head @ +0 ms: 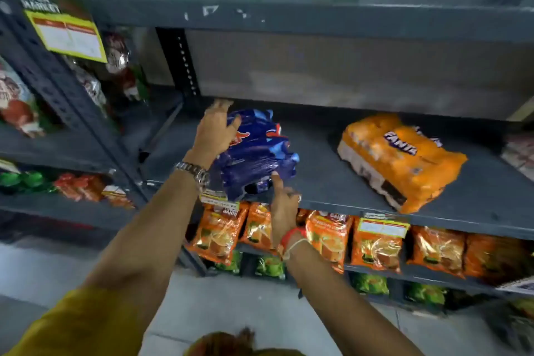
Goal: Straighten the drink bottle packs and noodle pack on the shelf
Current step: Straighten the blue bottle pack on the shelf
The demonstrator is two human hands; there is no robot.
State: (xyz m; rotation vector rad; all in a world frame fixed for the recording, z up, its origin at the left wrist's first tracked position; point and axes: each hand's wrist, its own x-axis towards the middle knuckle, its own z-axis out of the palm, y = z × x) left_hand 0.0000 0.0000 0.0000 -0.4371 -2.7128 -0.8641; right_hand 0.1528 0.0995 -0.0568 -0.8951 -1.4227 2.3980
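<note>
Two hands are applied to the blue bottle pack (pixel 254 153), which lies on the grey middle shelf (pixel 326 182) at about 9 o'clock from the orange bottle pack (pixel 401 159). The two packs are well apart, with bare shelf between them.

The left hand (pixel 215 131) is laid flat against the far left flank of the blue pack, fingers spread and reaching toward its rear corner at 12 o'clock. No pinch is formed; the palm is used as a pushing surface. The right hand (pixel 284 205) is held at the front edge of the pack, at 6 o'clock, with the forefinger extended onto the wrapping and the remaining fingers loosely curled. Whether the film is gripped there cannot be told.

This opposed placement, one hand at the rear left and one at the front, is judged suited to turning the pack about its own middle, since the pack sits skewed with its near end overhanging the shelf lip and a price tag (pixel 215 196).

The orange pack also lies at an angle, its near corner pointing toward 5 o'clock and close to the shelf lip; it is judged not yet straightened.

Noodle packs (pixel 219 233) stand in a row on the shelf below, at 6 o'clock. Which one requires correction cannot be determined.
</note>
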